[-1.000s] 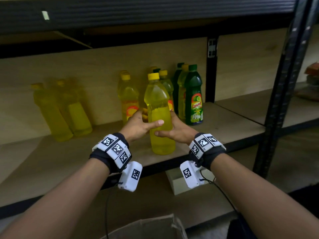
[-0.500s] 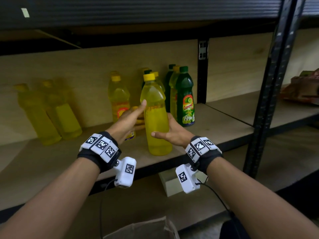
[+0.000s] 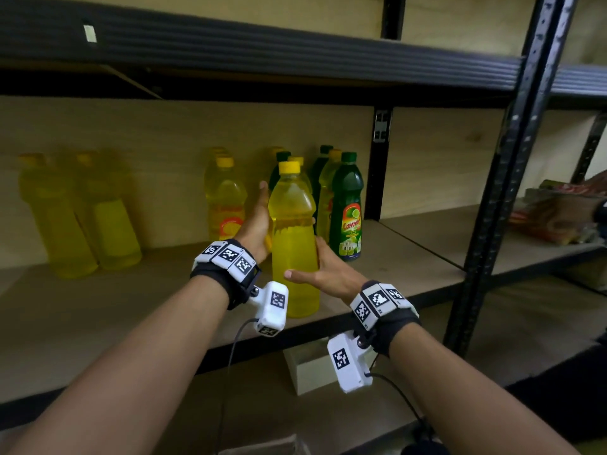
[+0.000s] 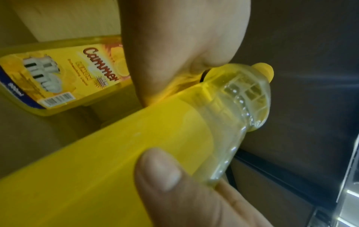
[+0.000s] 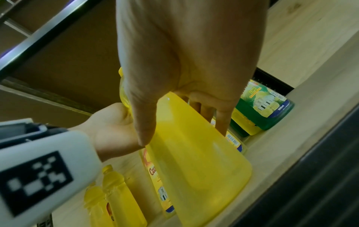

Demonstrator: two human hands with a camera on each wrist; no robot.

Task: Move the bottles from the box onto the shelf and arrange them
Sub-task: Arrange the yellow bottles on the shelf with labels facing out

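Bottle (image 3: 293, 238) stands upright on shelf (image 3: 387, 261), cap up.

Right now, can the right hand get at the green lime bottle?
Probably yes: the green lime bottle stands just beyond the right hand, nothing between, but that hand must first let go of the yellow bottle.

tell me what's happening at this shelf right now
A person is stocking a wooden shelf. Both hands hold a tall yellow plastic bottle upright near its front edge: the left hand flat against its side, the right hand wrapped around it. More yellow and green bottles stand behind.
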